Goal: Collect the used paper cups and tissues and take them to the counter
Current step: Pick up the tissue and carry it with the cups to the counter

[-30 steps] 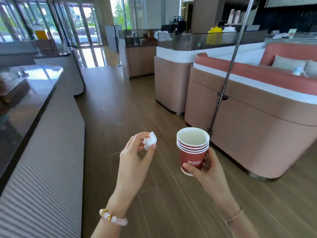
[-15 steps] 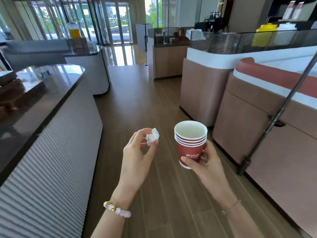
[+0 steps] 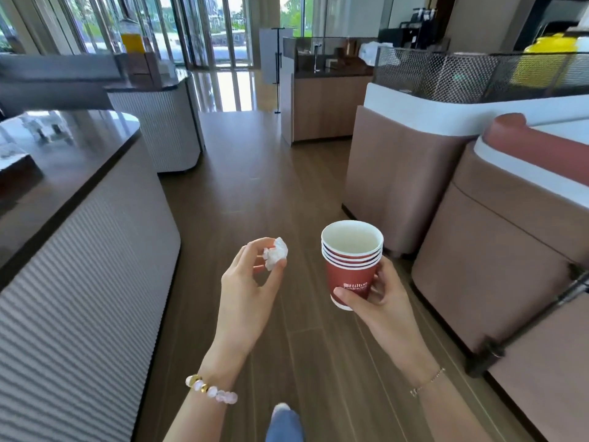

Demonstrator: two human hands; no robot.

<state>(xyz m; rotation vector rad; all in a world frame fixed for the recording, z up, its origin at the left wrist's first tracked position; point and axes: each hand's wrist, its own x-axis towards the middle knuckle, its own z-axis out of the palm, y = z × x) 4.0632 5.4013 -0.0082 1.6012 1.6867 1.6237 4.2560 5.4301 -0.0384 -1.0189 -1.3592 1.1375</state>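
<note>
My right hand grips a stack of several nested red paper cups, upright, the top one looking empty. My left hand pinches a small crumpled white tissue between thumb and fingertips, just left of the cups. Both hands are held out in front of me above a wooden floor. A long counter with a dark glossy top and a ribbed white front runs along my left.
Padded brown and pink booth backs line the right side, with a dark slanted pole fixed to one. A wooden-floor aisle runs ahead between the counter and booths. Another ribbed counter end and a service station stand further ahead. My knee shows below.
The view has moved forward and turned left along the aisle; the booths have slid right and the counter has come closer. Both hands keep their hold and their relative position.
</note>
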